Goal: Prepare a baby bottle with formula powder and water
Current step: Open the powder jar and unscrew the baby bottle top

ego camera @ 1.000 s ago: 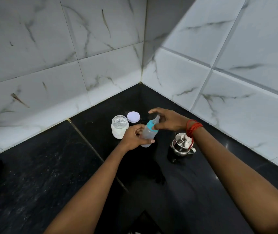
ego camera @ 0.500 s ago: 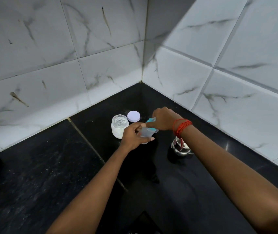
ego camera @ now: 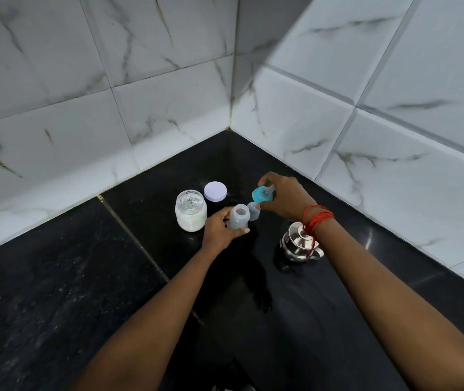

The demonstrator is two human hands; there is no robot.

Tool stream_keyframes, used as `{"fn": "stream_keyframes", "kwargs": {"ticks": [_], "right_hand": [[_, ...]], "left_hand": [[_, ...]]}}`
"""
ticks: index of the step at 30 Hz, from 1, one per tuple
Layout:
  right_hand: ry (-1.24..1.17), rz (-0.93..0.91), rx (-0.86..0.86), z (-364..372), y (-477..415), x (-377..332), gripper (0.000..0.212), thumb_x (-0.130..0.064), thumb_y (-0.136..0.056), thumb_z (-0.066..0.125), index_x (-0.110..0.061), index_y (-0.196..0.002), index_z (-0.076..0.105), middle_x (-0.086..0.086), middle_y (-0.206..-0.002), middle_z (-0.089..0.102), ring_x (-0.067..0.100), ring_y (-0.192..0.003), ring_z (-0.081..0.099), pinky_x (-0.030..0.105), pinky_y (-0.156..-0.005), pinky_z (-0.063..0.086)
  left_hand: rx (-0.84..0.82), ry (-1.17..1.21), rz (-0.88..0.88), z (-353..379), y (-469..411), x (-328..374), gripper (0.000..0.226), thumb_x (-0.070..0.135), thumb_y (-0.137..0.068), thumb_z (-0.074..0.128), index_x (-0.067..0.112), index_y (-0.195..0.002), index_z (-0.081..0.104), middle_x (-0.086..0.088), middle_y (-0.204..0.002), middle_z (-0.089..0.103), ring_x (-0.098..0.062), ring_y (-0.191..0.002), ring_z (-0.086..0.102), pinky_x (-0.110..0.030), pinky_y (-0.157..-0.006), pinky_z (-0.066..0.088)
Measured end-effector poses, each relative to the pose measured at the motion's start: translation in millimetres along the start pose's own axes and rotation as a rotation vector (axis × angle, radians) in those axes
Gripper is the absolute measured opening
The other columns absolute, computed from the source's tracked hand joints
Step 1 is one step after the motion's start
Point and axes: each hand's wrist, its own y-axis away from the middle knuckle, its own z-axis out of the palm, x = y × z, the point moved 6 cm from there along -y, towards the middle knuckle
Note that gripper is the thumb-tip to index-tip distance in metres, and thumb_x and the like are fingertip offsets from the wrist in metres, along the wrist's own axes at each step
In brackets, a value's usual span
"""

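My left hand (ego camera: 219, 228) grips a small clear baby bottle (ego camera: 238, 217) standing open-mouthed on the black counter (ego camera: 84, 277). My right hand (ego camera: 284, 197) holds the teal screw ring with its nipple (ego camera: 262, 194) just above and right of the bottle, separated from it. A small clear cap (ego camera: 254, 211) sits right behind the bottle, under the ring. An open glass jar of white powder (ego camera: 190, 210) stands to the left of the bottle, its white lid (ego camera: 215, 191) lying behind it. A lidded steel pot (ego camera: 300, 244) stands to the right, partly behind my right wrist.
White marble-look tiled walls (ego camera: 168, 108) meet in a corner just behind the items. A grout seam crosses the counter diagonally at my left forearm. A red thread band is on my right wrist.
My right hand has unscrewed the teal nipple ring and lifted it off the bottle, which now stands open in my left hand.
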Motion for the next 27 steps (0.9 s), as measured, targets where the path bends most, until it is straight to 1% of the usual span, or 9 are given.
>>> {"fn": "stream_keyframes", "kwargs": {"ticks": [3, 7, 11, 15, 17, 19, 22, 25, 27], "right_hand": [[-0.02, 0.039, 0.008, 10, -3, 14, 0.046, -0.022, -0.074, 0.084, -0.021, -0.113, 0.059, 0.006, -0.115, 0.064, 0.024, -0.1, 0.065, 0.038, -0.086, 0.058], [-0.05, 0.068, 0.006, 25, -11, 24, 0.049, -0.018, -0.075, 0.083, -0.023, -0.117, 0.06, 0.005, -0.118, 0.062, 0.021, -0.104, 0.062, 0.033, -0.086, 0.056], [-0.076, 0.063, 0.052, 28, -22, 25, 0.049, -0.016, -0.072, 0.081, -0.022, -0.117, 0.062, 0.005, -0.117, 0.062, 0.021, -0.102, 0.061, 0.033, -0.088, 0.054], [-0.071, 0.041, 0.059, 34, -36, 24, 0.047, -0.013, -0.074, 0.079, -0.018, -0.118, 0.064, 0.006, -0.117, 0.063, 0.021, -0.102, 0.061, 0.027, -0.085, 0.049], [-0.053, 0.022, 0.051, 38, -46, 22, 0.045, -0.014, -0.075, 0.079, -0.016, -0.118, 0.065, 0.009, -0.117, 0.064, 0.023, -0.103, 0.062, 0.03, -0.088, 0.052], [-0.019, 0.007, 0.034, 42, -58, 19, 0.045, -0.016, -0.076, 0.079, -0.014, -0.119, 0.065, 0.011, -0.117, 0.066, 0.026, -0.104, 0.064, 0.037, -0.092, 0.054], [0.061, -0.004, -0.02, 57, -80, 16, 0.049, -0.021, -0.079, 0.08, -0.015, -0.124, 0.062, 0.012, -0.119, 0.066, 0.027, -0.104, 0.064, 0.038, -0.091, 0.055], [0.202, 0.011, -0.12, 83, -100, 14, 0.052, -0.03, -0.081, 0.079, -0.021, -0.128, 0.058, 0.016, -0.125, 0.056, 0.032, -0.106, 0.062, 0.04, -0.093, 0.054], [0.308, -0.022, -0.168, 104, -109, 11, 0.052, -0.034, -0.082, 0.076, -0.021, -0.129, 0.058, 0.017, -0.125, 0.055, 0.035, -0.109, 0.059, 0.04, -0.095, 0.051]], "left_hand": [[-0.011, 0.004, -0.017, 5, -6, -10, 0.062, 0.014, -0.067, 0.097, 0.027, -0.12, 0.066, 0.008, -0.113, 0.073, -0.007, -0.105, 0.07, -0.015, -0.087, 0.055], [-0.006, -0.009, -0.048, 7, -4, -29, 0.062, 0.016, -0.067, 0.097, 0.024, -0.121, 0.067, 0.008, -0.112, 0.072, -0.005, -0.102, 0.068, -0.016, -0.086, 0.056], [-0.003, 0.024, -0.053, 8, 0, -37, 0.065, 0.011, -0.067, 0.096, 0.018, -0.125, 0.067, 0.005, -0.115, 0.072, -0.006, -0.104, 0.068, -0.01, -0.084, 0.052], [-0.012, -0.009, -0.016, 6, 5, -42, 0.076, 0.017, -0.064, 0.098, 0.021, -0.131, 0.063, 0.007, -0.123, 0.07, -0.007, -0.113, 0.067, -0.017, -0.095, 0.053], [0.002, -0.031, -0.019, 0, 8, -47, 0.078, 0.019, -0.064, 0.099, 0.02, -0.132, 0.062, 0.008, -0.126, 0.069, -0.005, -0.117, 0.064, -0.019, -0.1, 0.051], [0.046, -0.061, -0.029, -9, 13, -52, 0.077, 0.019, -0.065, 0.098, 0.017, -0.133, 0.062, 0.007, -0.127, 0.067, -0.005, -0.117, 0.062, -0.019, -0.101, 0.05], [0.132, -0.084, -0.047, -27, 25, -58, 0.064, 0.017, -0.073, 0.093, 0.014, -0.131, 0.065, 0.008, -0.12, 0.069, -0.004, -0.112, 0.064, -0.018, -0.096, 0.052], [0.195, -0.057, -0.082, -45, 36, -62, 0.04, 0.01, -0.083, 0.085, 0.018, -0.12, 0.071, 0.006, -0.103, 0.073, -0.009, -0.099, 0.069, -0.022, -0.089, 0.057], [0.22, -0.048, -0.098, -58, 42, -64, 0.028, 0.004, -0.087, 0.08, 0.016, -0.112, 0.074, 0.004, -0.094, 0.075, -0.01, -0.09, 0.072, -0.02, -0.083, 0.057]]}}
